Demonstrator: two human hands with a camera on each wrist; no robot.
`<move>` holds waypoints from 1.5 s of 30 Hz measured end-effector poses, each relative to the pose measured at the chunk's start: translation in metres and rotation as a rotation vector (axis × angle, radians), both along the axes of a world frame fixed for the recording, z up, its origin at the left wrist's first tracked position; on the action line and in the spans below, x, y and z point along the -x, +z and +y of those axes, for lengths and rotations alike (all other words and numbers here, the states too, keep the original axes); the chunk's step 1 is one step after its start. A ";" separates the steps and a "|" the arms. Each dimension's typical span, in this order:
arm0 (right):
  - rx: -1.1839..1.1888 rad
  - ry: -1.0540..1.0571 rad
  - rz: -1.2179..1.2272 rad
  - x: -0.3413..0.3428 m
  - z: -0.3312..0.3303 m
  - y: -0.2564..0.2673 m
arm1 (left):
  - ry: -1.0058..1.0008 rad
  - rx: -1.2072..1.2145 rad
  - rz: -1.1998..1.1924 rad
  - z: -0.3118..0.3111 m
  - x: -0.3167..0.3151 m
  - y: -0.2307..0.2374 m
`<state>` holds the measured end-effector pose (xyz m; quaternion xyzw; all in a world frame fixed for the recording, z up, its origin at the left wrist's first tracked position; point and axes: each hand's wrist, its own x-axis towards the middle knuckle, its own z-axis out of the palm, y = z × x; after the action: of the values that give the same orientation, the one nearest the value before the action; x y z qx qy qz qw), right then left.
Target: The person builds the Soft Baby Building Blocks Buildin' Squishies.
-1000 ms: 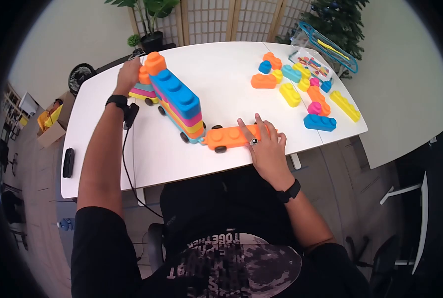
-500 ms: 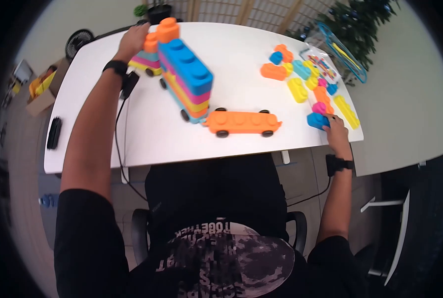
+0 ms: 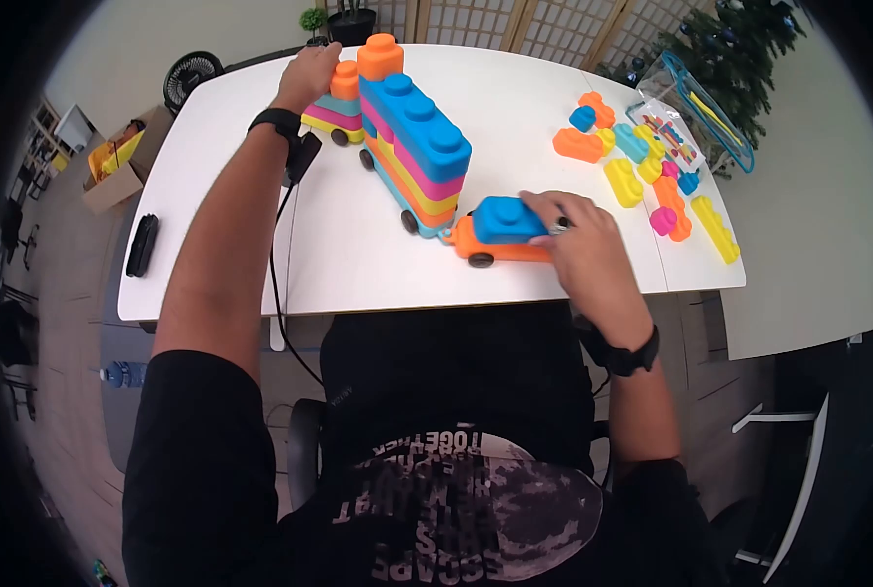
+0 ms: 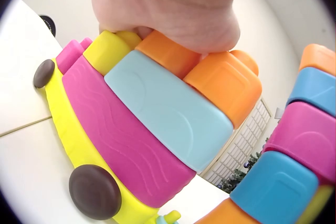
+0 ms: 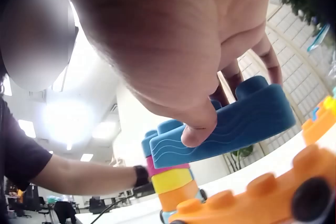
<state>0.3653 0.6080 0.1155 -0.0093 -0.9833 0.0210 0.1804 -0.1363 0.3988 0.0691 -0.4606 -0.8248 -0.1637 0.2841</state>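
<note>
R hand point(image 3: 595, 252): fingers pinch blue blk point(image 3: 503, 221) by its long sides, thumb on near side. Blk pos.: just above orange wheeled base point(image 5: 251, 196), not seated; R wrist view shows gap btwn blk underside & base studs.

Orange wheeled base: on bench point(image 3: 348, 269), one end hooked to tall car point(image 3: 419, 161) via small light-blue coupler. Tall car: multi-colour stack on wheels, blue row on top, orange blk point(image 3: 381, 59) at far end, highest.

L hand point(image 3: 311, 76): lies over top of rear car at far end of train; fingers hidden behind palm & blks, so can't tell if gripping. Rear car, bottom to top: yellow wheeled base point(image 4: 65, 124), magenta blk point(image 4: 126, 134), light-blue blk point(image 4: 170, 111), then orange blks point(image 4: 226, 85) w/ yellow blk point(image 4: 106, 53) alongside.

Bench R side: loose blks point(image 3: 623, 184), assorted colours, & clear bag w/ blue trim point(image 3: 686, 112). Bench L edge: black case point(image 3: 142, 245).
</note>
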 end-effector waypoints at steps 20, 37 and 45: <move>0.083 -0.108 0.087 -0.008 -0.014 -0.025 | 0.019 -0.019 -0.101 -0.002 0.003 -0.003; 0.028 -0.775 0.023 0.052 0.318 -0.047 | 0.142 -0.230 -0.545 0.000 -0.022 0.008; 0.099 -0.377 0.360 0.012 0.210 0.011 | 0.085 -0.178 -0.499 -0.002 -0.013 0.005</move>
<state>0.3533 0.8180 0.1264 -0.1972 -0.9140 0.0363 0.3526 -0.1237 0.3971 0.0742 -0.3440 -0.8704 -0.3318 0.1177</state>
